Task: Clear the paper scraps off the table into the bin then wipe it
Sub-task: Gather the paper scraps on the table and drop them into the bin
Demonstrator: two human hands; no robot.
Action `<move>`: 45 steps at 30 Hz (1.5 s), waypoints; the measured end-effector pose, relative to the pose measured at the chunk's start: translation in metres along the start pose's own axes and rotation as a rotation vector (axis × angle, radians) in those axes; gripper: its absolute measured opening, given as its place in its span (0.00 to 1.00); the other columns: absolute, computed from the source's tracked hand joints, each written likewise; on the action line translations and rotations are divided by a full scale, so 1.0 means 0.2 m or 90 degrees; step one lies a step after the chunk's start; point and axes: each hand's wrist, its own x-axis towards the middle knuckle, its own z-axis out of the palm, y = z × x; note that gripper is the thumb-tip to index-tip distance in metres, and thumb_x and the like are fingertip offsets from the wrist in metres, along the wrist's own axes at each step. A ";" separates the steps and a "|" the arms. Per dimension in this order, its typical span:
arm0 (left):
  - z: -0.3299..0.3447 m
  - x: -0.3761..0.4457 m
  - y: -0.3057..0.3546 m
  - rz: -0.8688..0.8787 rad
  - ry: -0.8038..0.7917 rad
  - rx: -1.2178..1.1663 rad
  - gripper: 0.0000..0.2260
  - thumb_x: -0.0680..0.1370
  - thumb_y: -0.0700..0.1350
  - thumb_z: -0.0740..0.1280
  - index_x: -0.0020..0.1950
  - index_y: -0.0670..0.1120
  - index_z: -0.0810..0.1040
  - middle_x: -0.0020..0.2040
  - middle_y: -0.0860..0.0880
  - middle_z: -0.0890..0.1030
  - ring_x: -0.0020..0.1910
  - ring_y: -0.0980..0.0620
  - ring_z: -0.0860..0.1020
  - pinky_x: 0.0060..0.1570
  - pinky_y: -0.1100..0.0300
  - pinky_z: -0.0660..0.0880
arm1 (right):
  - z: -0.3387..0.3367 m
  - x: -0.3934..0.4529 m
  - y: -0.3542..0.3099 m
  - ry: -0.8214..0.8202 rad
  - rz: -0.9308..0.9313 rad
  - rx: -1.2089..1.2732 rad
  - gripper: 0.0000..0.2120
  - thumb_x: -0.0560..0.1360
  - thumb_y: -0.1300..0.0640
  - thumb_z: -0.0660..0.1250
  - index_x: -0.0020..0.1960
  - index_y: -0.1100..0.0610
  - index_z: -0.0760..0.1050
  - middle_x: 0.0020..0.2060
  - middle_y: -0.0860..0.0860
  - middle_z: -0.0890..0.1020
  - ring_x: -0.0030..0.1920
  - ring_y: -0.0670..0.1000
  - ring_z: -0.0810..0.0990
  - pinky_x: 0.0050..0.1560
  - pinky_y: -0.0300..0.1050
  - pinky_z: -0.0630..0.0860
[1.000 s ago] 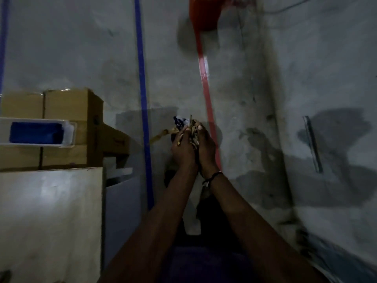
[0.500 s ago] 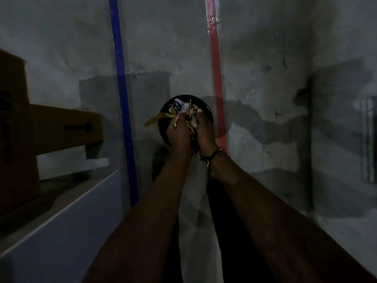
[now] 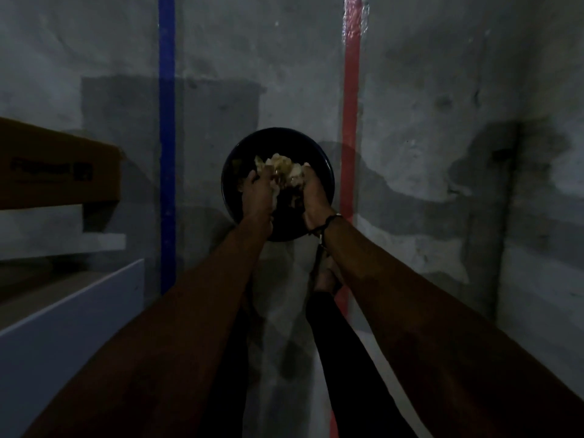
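A round dark bin [image 3: 228,184] stands on the concrete floor straight below me. Both of my hands are over its opening. My left hand [image 3: 257,194] and my right hand [image 3: 313,194] cup a bunch of pale, crumpled paper scraps [image 3: 279,164] between their curled fingers. The palms are a little apart, with a dark gap between them. Whether any scraps lie loose inside the bin I cannot tell in the dim light.
A cardboard box [image 3: 60,172] sits at the left above a white table edge [image 3: 72,308]. A blue floor line [image 3: 167,121] runs left of the bin and a red floor line [image 3: 350,121] right of it. My foot [image 3: 327,276] is just behind the bin.
I have moved closer, so the bin now lies right under my hands. My palms have parted slightly, and the long strip that stuck out to the left is gone from view.
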 end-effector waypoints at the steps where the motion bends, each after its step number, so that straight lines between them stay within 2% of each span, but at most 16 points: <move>1: -0.01 -0.02 0.01 -0.015 0.014 0.002 0.45 0.62 0.69 0.70 0.77 0.53 0.73 0.68 0.46 0.81 0.63 0.43 0.82 0.62 0.44 0.81 | -0.01 -0.03 -0.02 -0.004 0.005 0.003 0.23 0.86 0.40 0.58 0.62 0.55 0.82 0.58 0.57 0.85 0.58 0.57 0.83 0.60 0.51 0.80; 3: -0.01 -0.11 0.05 -0.026 0.024 0.007 0.41 0.67 0.66 0.72 0.78 0.53 0.71 0.69 0.47 0.80 0.64 0.45 0.80 0.61 0.47 0.80 | -0.04 -0.10 -0.04 0.002 0.013 -0.031 0.21 0.87 0.42 0.57 0.62 0.56 0.80 0.49 0.52 0.84 0.48 0.52 0.82 0.46 0.44 0.79; 5: 0.00 -0.24 0.11 -0.026 0.033 0.013 0.32 0.76 0.61 0.72 0.78 0.54 0.71 0.68 0.51 0.78 0.64 0.48 0.78 0.61 0.51 0.76 | -0.05 -0.20 -0.07 0.009 0.019 -0.048 0.23 0.87 0.42 0.55 0.71 0.56 0.76 0.51 0.51 0.82 0.46 0.48 0.80 0.41 0.41 0.76; 8: -0.02 -0.36 0.14 -0.014 0.045 0.011 0.21 0.82 0.54 0.69 0.75 0.53 0.72 0.66 0.50 0.76 0.64 0.49 0.75 0.59 0.52 0.73 | -0.07 -0.36 -0.11 0.005 0.016 -0.062 0.26 0.86 0.39 0.54 0.78 0.52 0.70 0.67 0.50 0.78 0.62 0.52 0.79 0.63 0.48 0.76; 9: -0.02 -0.41 0.16 -0.017 0.042 0.000 0.18 0.83 0.53 0.69 0.72 0.53 0.73 0.65 0.50 0.77 0.63 0.49 0.76 0.57 0.53 0.74 | -0.08 -0.42 -0.12 0.012 0.008 -0.072 0.26 0.87 0.39 0.54 0.79 0.51 0.69 0.68 0.49 0.76 0.64 0.52 0.77 0.66 0.50 0.72; 12: -0.04 -0.62 0.24 -0.009 0.036 -0.042 0.13 0.85 0.48 0.67 0.69 0.49 0.76 0.62 0.48 0.79 0.61 0.49 0.79 0.51 0.56 0.78 | -0.08 -0.65 -0.21 -0.002 -0.033 -0.084 0.24 0.87 0.40 0.52 0.79 0.50 0.69 0.67 0.49 0.73 0.61 0.48 0.73 0.64 0.50 0.68; 14: -0.05 -0.79 0.32 0.008 0.046 -0.086 0.15 0.85 0.46 0.65 0.71 0.44 0.76 0.63 0.46 0.79 0.61 0.48 0.80 0.50 0.57 0.79 | -0.07 -0.82 -0.27 -0.029 -0.058 -0.083 0.24 0.87 0.41 0.52 0.80 0.49 0.67 0.76 0.50 0.70 0.70 0.50 0.70 0.67 0.51 0.67; 18: -0.10 -1.21 0.51 0.037 0.061 -0.153 0.06 0.86 0.45 0.64 0.61 0.47 0.77 0.65 0.44 0.80 0.61 0.46 0.81 0.49 0.55 0.79 | -0.02 -1.22 -0.44 -0.099 -0.111 -0.078 0.25 0.88 0.43 0.50 0.82 0.51 0.65 0.83 0.53 0.62 0.82 0.55 0.62 0.75 0.55 0.65; 20: -0.14 -1.44 0.62 0.065 0.080 -0.182 0.08 0.86 0.45 0.63 0.62 0.43 0.77 0.67 0.41 0.80 0.58 0.45 0.82 0.46 0.56 0.78 | 0.02 -1.46 -0.52 -0.127 -0.135 -0.093 0.25 0.88 0.43 0.49 0.81 0.51 0.65 0.83 0.53 0.61 0.82 0.56 0.61 0.77 0.58 0.63; 23: -0.21 -1.80 0.77 0.113 0.076 -0.216 0.17 0.85 0.47 0.64 0.66 0.35 0.76 0.70 0.30 0.75 0.60 0.35 0.81 0.40 0.58 0.75 | 0.10 -1.79 -0.63 -0.173 -0.160 -0.134 0.25 0.89 0.44 0.49 0.81 0.53 0.66 0.82 0.53 0.63 0.81 0.57 0.63 0.72 0.55 0.66; 26: -0.32 -2.22 0.92 0.148 0.111 -0.266 0.12 0.86 0.48 0.64 0.64 0.43 0.77 0.63 0.40 0.82 0.53 0.49 0.84 0.44 0.57 0.76 | 0.17 -2.17 -0.69 -0.239 -0.180 -0.185 0.26 0.89 0.43 0.49 0.82 0.53 0.65 0.83 0.52 0.63 0.81 0.57 0.63 0.77 0.58 0.65; 29: -0.44 -2.55 1.00 0.191 0.135 -0.324 0.11 0.86 0.47 0.63 0.65 0.45 0.77 0.57 0.48 0.82 0.50 0.54 0.83 0.45 0.57 0.76 | 0.26 -2.48 -0.69 -0.291 -0.203 -0.250 0.26 0.88 0.42 0.49 0.81 0.52 0.65 0.83 0.53 0.63 0.81 0.58 0.64 0.77 0.61 0.64; 32: -0.59 -2.86 1.01 0.230 0.162 -0.381 0.09 0.85 0.47 0.65 0.62 0.45 0.78 0.55 0.49 0.84 0.50 0.53 0.83 0.48 0.56 0.77 | 0.36 -2.77 -0.63 -0.330 -0.219 -0.305 0.26 0.88 0.42 0.48 0.81 0.53 0.65 0.82 0.54 0.63 0.80 0.58 0.65 0.69 0.56 0.67; 35: -0.80 -3.06 0.96 0.262 0.192 -0.415 0.05 0.85 0.47 0.64 0.57 0.50 0.79 0.53 0.51 0.84 0.51 0.52 0.83 0.50 0.56 0.78 | 0.47 -2.99 -0.49 -0.382 -0.227 -0.354 0.27 0.88 0.41 0.48 0.82 0.52 0.64 0.82 0.53 0.64 0.79 0.57 0.66 0.74 0.60 0.67; 40: -1.24 -3.26 0.77 0.300 0.274 -0.460 0.12 0.86 0.48 0.64 0.67 0.46 0.79 0.58 0.49 0.84 0.55 0.50 0.83 0.52 0.55 0.79 | 0.68 -3.22 -0.16 -0.444 -0.251 -0.429 0.26 0.88 0.43 0.49 0.82 0.52 0.65 0.81 0.53 0.65 0.78 0.56 0.68 0.66 0.55 0.69; 45: -1.72 -3.43 0.49 0.346 0.362 -0.518 0.08 0.85 0.46 0.64 0.62 0.46 0.79 0.56 0.48 0.82 0.53 0.48 0.82 0.46 0.56 0.77 | 0.94 -3.43 0.24 -0.506 -0.289 -0.524 0.24 0.89 0.45 0.50 0.82 0.52 0.64 0.81 0.54 0.66 0.77 0.57 0.69 0.69 0.56 0.72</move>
